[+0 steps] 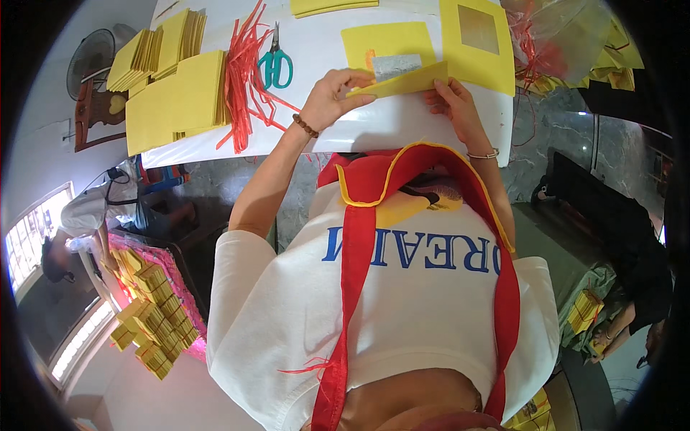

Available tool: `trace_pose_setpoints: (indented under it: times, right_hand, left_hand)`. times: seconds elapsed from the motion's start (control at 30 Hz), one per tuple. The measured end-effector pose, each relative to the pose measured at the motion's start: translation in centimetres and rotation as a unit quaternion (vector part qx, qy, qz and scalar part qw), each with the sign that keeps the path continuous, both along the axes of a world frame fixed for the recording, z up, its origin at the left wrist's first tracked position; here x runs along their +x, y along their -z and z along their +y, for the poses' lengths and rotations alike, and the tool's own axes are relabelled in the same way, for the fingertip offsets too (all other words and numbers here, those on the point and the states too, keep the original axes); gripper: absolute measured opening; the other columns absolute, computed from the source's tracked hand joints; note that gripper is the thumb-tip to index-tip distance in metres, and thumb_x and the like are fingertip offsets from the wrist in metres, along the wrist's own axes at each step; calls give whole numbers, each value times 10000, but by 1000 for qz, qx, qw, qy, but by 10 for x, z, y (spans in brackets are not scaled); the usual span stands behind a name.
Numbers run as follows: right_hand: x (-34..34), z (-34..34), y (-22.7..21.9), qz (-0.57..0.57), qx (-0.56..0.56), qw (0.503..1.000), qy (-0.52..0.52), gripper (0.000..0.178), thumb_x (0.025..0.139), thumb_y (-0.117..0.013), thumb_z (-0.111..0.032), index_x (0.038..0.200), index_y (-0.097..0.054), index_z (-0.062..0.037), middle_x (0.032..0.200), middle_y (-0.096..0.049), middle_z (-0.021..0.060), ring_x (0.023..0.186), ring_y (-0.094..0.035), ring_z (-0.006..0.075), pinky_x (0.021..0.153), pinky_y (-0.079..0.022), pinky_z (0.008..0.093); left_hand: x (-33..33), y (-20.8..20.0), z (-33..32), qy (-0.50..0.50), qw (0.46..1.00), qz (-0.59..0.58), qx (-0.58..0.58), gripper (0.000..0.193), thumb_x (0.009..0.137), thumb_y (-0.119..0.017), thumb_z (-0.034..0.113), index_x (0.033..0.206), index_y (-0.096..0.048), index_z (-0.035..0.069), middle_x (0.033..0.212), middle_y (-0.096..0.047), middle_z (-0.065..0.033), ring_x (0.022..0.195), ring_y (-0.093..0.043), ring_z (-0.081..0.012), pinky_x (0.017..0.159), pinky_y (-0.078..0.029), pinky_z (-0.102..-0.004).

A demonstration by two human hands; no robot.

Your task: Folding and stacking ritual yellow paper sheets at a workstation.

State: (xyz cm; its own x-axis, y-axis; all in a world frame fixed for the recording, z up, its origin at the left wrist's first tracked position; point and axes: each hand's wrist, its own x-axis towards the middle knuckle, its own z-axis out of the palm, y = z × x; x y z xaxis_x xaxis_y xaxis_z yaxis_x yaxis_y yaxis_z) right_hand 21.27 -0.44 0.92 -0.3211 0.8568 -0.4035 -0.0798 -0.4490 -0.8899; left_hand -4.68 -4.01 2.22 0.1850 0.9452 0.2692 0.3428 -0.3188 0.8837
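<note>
Near the front edge of the white table, my left hand (336, 95) pinches one end of a yellow paper sheet (406, 81) between thumb and fingers. The other end is gripped by my right hand (457, 108). The strip between the hands is lifted and tilted. Just behind it lie a silver-grey patch (397, 66) with an orange mark beside it and a flat yellow paper area (388, 37); whether this joins the lifted strip, I cannot tell. Another yellow sheet (454, 68) with a dull gold square lies to the right, close to my right hand.
Left of my hands are green-handled scissors (277, 68), red plastic strips (246, 79) and stacked folded yellow paper (176, 93). A clear plastic bag (557, 36) sits at right. One person (100, 205) bends over yellow bundles (154, 309); another (604, 237) works at right.
</note>
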Motion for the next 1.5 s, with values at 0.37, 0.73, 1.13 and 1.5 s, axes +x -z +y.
trace_pose_setpoints:
  times: [0.37, 0.73, 1.13, 1.5]
  right_hand:
    - [0, -3, 1, 6, -7, 1000, 20, 281, 850, -575, -300, 992, -537, -61, 853, -597, 44, 750, -568, 110, 635, -472, 241]
    - [3, -9, -5, 31, -37, 999, 5, 429, 866, -555, -238, 1222, -394, -62, 1000, -571, 92, 862, -585, 164, 683, -504, 281]
    - [9, -10, 8, 149, -97, 983, 48, 427, 930, -400, -327, 1274, -389, -75, 1145, -526, 78, 1002, -540, 165, 844, -452, 307]
    - [5, -9, 8, 168, -85, 981, 48, 439, 930, -401, -325, 1273, -393, -52, 1210, -479, 67, 1100, -466, 153, 925, -388, 302]
  left_hand:
    - [18, -23, 14, 40, 976, -16, -213, 214, 834, -594, 201, 915, -638, 8, 681, -588, -19, 606, -483, -67, 562, -418, -216]
    - [12, 0, 15, 78, 946, -61, -309, 235, 849, -575, 215, 902, -626, -8, 673, -550, 26, 613, -456, -36, 544, -383, -191]
    - [10, 9, 18, 125, 933, -94, -323, 178, 833, -566, 178, 854, -624, 10, 654, -562, 3, 574, -491, -53, 525, -406, -207]
    - [9, 13, 18, 139, 922, -90, -350, 161, 808, -564, 148, 863, -628, 11, 714, -603, -16, 623, -555, -72, 577, -468, -216]
